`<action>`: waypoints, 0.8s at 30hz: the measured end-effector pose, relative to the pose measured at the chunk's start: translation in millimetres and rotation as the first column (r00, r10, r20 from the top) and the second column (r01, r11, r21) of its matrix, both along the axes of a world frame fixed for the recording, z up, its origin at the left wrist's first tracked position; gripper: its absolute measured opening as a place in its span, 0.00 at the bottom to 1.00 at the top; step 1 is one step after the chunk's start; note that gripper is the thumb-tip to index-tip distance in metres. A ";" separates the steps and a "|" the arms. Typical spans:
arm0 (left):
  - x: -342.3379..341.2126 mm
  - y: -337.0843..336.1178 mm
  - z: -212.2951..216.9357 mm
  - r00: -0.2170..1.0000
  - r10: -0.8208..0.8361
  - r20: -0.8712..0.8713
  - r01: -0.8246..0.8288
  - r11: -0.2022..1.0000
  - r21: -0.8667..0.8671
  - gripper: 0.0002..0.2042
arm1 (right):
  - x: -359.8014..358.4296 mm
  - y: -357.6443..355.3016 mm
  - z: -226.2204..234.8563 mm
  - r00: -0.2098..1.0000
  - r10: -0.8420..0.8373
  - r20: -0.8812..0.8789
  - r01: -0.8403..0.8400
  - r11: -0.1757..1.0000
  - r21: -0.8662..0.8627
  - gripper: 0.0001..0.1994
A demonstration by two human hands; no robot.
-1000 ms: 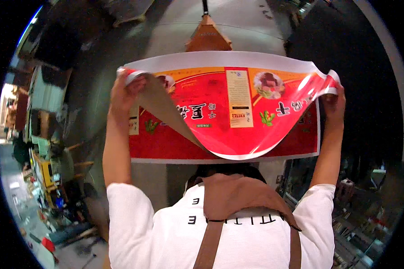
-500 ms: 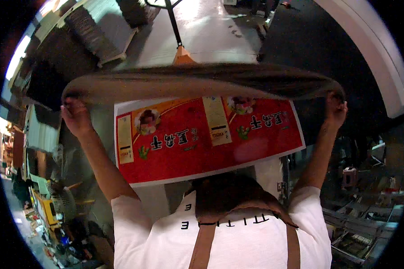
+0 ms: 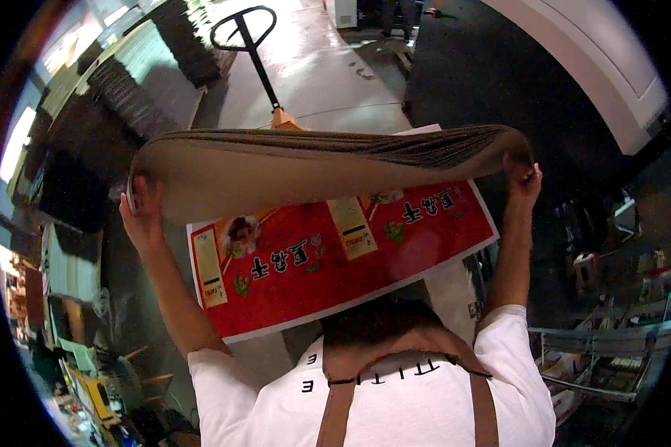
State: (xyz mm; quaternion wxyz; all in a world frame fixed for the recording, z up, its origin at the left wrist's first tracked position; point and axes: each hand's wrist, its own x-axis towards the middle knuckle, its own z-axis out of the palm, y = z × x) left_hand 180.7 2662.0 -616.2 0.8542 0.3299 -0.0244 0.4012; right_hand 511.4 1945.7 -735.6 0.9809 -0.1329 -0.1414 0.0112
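Both arms are stretched forward and wide apart, with a bowed stack of thin brown cardboard sheets [image 3: 231, 171] between them. My left hand [image 3: 143, 212] grips its left end, fingers on the near face and thumb at the outer edge. The right end is gripped by my right hand [image 3: 525, 185], its fingers partly in shadow. At the right, the layered sheet edges fan and twist. Below and nearer lies a large red printed sheet [image 3: 276, 298] with white margins and food pictures; the stack covers its far part.
Beyond the stack stands a pallet jack with a black loop handle [image 3: 255, 59] and orange base [image 3: 282, 119]. Tall piles of board [image 3: 138, 86] line the left. A dark surface [image 3: 470, 82] extends at the far right, and metal racking [image 3: 589, 365] stands at the near right.
The cardboard stack sits lower in the picture and shows more of its flat brown face. My hands have come closer together. The head view has shifted, showing more of the pallet jack.
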 end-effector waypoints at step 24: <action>112.9 -284.1 123.0 0.540 -0.276 -0.795 0.831 0.030 0.555 0.25 | -314.6 77.3 68.9 0.885 -0.431 -0.178 0.060 0.484 -0.873 0.16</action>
